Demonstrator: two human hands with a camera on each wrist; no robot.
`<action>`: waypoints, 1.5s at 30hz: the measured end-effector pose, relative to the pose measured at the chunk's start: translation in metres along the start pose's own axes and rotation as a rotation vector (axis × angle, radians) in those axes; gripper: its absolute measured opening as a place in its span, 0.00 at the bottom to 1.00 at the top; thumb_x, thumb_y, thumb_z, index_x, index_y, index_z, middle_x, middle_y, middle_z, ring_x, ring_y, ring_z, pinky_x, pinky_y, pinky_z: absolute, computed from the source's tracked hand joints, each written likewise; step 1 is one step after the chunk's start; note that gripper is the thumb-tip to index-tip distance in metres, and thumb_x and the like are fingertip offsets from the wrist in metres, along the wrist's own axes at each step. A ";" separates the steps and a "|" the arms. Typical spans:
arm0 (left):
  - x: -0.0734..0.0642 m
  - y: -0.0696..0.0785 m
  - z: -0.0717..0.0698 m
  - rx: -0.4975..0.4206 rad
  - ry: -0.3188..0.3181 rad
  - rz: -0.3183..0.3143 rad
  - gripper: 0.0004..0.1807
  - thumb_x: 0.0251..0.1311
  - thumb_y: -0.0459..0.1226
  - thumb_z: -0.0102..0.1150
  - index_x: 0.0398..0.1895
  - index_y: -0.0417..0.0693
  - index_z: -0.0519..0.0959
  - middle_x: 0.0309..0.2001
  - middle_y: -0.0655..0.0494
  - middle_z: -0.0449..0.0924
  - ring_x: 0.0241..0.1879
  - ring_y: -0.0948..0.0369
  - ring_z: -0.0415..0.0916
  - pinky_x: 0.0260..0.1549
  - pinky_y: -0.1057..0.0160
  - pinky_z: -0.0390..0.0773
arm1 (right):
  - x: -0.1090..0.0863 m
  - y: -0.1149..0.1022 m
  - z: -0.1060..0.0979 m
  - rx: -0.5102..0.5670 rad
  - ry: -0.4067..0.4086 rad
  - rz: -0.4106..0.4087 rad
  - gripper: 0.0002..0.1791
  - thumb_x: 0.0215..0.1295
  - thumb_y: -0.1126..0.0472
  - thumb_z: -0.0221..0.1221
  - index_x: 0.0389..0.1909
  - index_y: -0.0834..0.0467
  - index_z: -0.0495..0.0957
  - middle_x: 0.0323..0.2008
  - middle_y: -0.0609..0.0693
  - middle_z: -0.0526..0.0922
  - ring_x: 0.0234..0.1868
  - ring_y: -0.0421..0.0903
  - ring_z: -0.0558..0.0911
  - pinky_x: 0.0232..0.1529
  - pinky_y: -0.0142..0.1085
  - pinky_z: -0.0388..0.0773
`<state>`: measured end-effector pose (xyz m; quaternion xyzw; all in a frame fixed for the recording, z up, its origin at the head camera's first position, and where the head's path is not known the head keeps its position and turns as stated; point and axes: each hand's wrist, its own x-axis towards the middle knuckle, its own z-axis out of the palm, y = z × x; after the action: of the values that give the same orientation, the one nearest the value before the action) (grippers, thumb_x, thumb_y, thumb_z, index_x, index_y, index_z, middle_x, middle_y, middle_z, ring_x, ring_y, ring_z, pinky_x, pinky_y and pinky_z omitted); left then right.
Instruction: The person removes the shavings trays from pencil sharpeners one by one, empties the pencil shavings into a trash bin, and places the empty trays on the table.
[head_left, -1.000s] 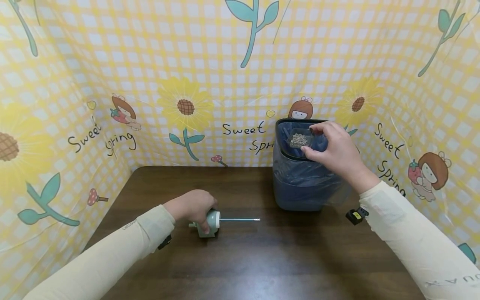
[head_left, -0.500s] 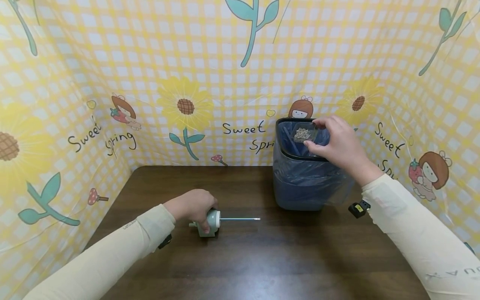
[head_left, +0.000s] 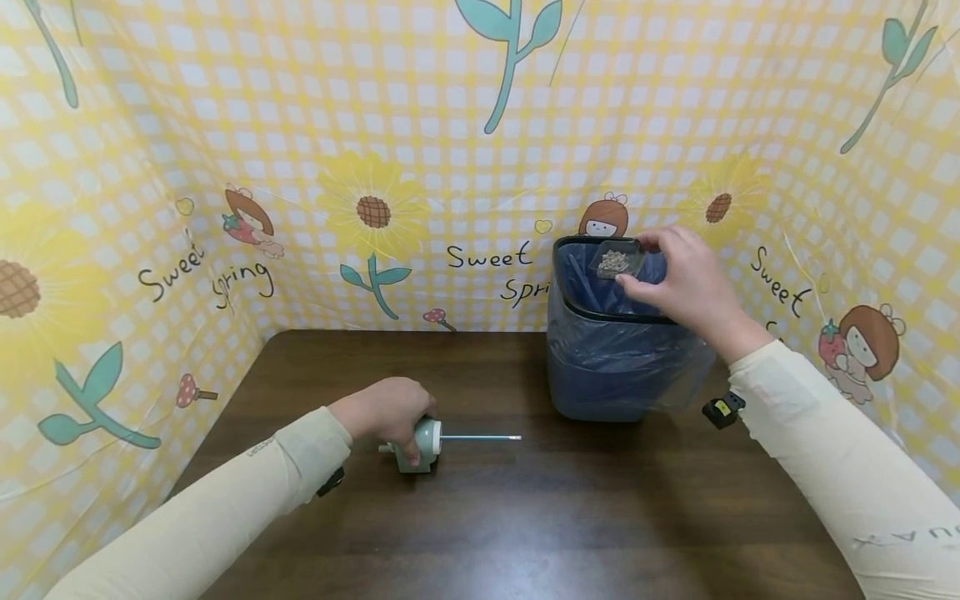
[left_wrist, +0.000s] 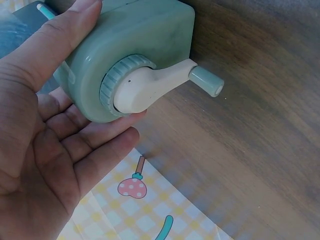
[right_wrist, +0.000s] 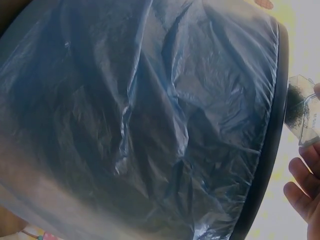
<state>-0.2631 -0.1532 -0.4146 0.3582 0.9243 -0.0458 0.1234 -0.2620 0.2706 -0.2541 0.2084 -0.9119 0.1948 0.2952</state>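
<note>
My left hand (head_left: 386,417) grips a green crank pencil sharpener (left_wrist: 150,30) on the table, thumb on one side and fingers on the other. Its white crank (left_wrist: 145,90) points away from the palm in the left wrist view. A blue pencil (head_left: 480,437) sticks out of the sharpener's front towards the right. Over the mouth of the bin (head_left: 600,375), my right hand (head_left: 690,283) pinches a small clear shavings tray (head_left: 632,265) between thumb and fingers. Pencil shavings (head_left: 613,262) lie heaped in the tray. The right wrist view catches the tray (right_wrist: 311,112) beyond the bin's rim.
The bin has a black rim (head_left: 600,316) and a blue plastic liner (right_wrist: 150,100) hanging down its outside. It stands at the back right of the dark wooden table (head_left: 480,517). Checked cloth (head_left: 480,192) encloses the back and both sides.
My right hand has shifted slightly right and up with the tray, which still holds shavings. The left hand, sharpener and pencil have stayed put.
</note>
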 end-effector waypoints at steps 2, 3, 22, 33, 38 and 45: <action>0.000 0.000 0.000 0.000 -0.005 -0.002 0.34 0.38 0.59 0.83 0.47 0.54 0.84 0.36 0.67 0.82 0.34 0.67 0.76 0.40 0.61 0.81 | 0.001 0.002 0.000 0.000 -0.001 0.001 0.27 0.60 0.54 0.72 0.55 0.65 0.78 0.48 0.60 0.80 0.51 0.57 0.77 0.54 0.54 0.73; 0.000 0.000 0.000 -0.002 -0.007 -0.003 0.34 0.38 0.59 0.83 0.47 0.54 0.84 0.36 0.67 0.82 0.33 0.67 0.76 0.40 0.61 0.81 | 0.002 0.003 0.000 -0.002 -0.003 0.002 0.28 0.60 0.53 0.72 0.55 0.65 0.78 0.48 0.61 0.80 0.51 0.57 0.76 0.54 0.54 0.73; -0.001 0.001 -0.003 -0.015 -0.007 -0.003 0.34 0.38 0.59 0.83 0.47 0.54 0.84 0.36 0.67 0.82 0.33 0.67 0.75 0.39 0.61 0.80 | 0.007 0.015 -0.008 -0.088 -0.053 0.018 0.29 0.62 0.52 0.70 0.57 0.65 0.77 0.51 0.61 0.79 0.53 0.59 0.76 0.59 0.56 0.69; -0.001 0.001 -0.002 -0.013 -0.006 -0.007 0.34 0.38 0.59 0.83 0.47 0.54 0.84 0.36 0.67 0.82 0.33 0.67 0.76 0.40 0.61 0.81 | 0.012 0.020 -0.011 -0.144 -0.087 0.019 0.31 0.62 0.50 0.70 0.59 0.66 0.77 0.52 0.63 0.79 0.54 0.61 0.75 0.61 0.60 0.67; -0.001 0.001 -0.001 0.001 0.001 0.001 0.34 0.37 0.60 0.83 0.46 0.55 0.85 0.36 0.68 0.82 0.34 0.67 0.76 0.40 0.61 0.80 | 0.012 0.020 -0.011 -0.176 -0.110 0.015 0.32 0.63 0.49 0.69 0.61 0.65 0.76 0.54 0.64 0.79 0.56 0.61 0.75 0.63 0.60 0.65; -0.001 0.000 0.000 0.002 0.005 -0.002 0.33 0.37 0.59 0.83 0.45 0.55 0.84 0.35 0.68 0.82 0.33 0.67 0.76 0.39 0.61 0.80 | 0.016 0.024 -0.010 -0.230 -0.127 -0.010 0.34 0.62 0.49 0.70 0.62 0.66 0.76 0.55 0.65 0.79 0.59 0.63 0.74 0.66 0.61 0.63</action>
<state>-0.2623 -0.1534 -0.4140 0.3576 0.9249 -0.0458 0.1210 -0.2811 0.2918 -0.2421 0.1897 -0.9439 0.0741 0.2598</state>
